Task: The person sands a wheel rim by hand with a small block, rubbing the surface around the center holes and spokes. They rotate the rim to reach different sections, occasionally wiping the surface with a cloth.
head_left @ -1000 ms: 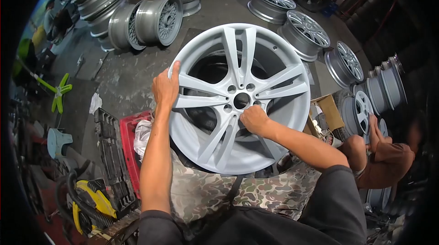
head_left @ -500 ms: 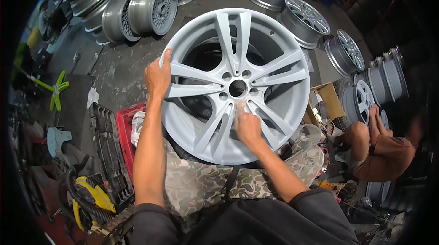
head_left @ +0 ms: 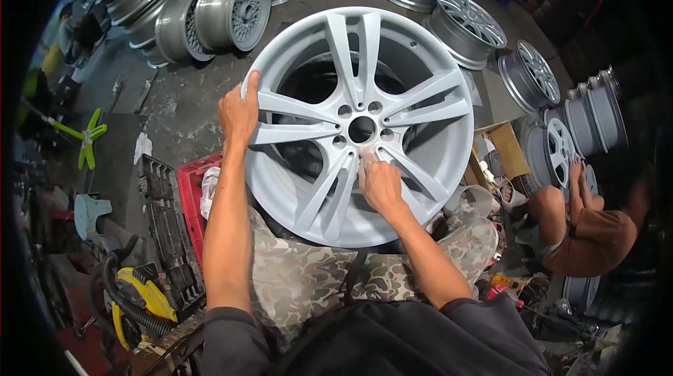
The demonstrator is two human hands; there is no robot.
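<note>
A large light-grey alloy wheel rim (head_left: 420, 107) with paired spokes lies tilted in front of me, above my camouflage-clad lap. My left hand (head_left: 238, 109) is closed round its left outer edge, thumb up along the lip. At the lower side of the hub, just under the centre bore, is my right hand (head_left: 382, 181), its fingers drawn together and touching the surface. Those fingertips look dusty. Whether anything small is between them and the metal is hidden.
Mesh-faced rims (head_left: 247, 15) stand at the back left, with more rims (head_left: 466, 22) at the back right. A red case (head_left: 191, 197) and a yellow tool (head_left: 146, 295) are on my left. To the right are a cardboard box (head_left: 508, 151) and a crouching person (head_left: 585, 225).
My right hand's fingertips have shifted slightly at the hub, the hand a little more bent. The left hand keeps its hold. The rim sits marginally higher and further left in view.
</note>
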